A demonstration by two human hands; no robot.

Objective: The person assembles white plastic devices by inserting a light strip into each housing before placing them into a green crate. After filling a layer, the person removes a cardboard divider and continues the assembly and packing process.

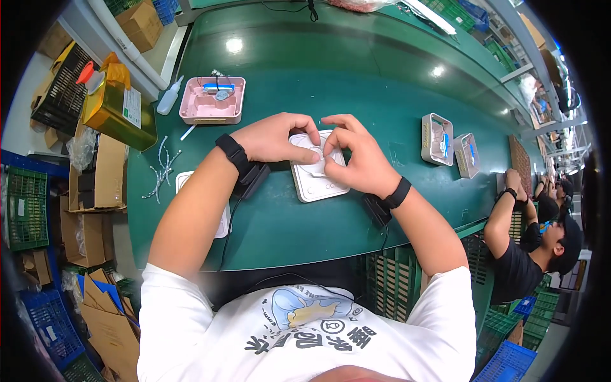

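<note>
A white, rounded square casing (pixel 313 192) lies on the green bench in front of me. My left hand (pixel 275 138) reaches over its left side, thumb and forefinger curled together near the middle of the casing. My right hand (pixel 360 158) comes in from the right, thumb and fingers bent in a pinch close to the left thumb. What the fingertips hold is too small and too covered to make out. Part of another white casing (pixel 223 224) shows beside my left forearm.
A pink case (pixel 212 119) with a blue part stands at the back left, near a dropper bottle (pixel 170 97), a yellow can (pixel 121 111) and twisted wires (pixel 163 170). Two pale cases (pixel 438 141) (pixel 468 156) lie right. Another person (pixel 531 245) sits far right.
</note>
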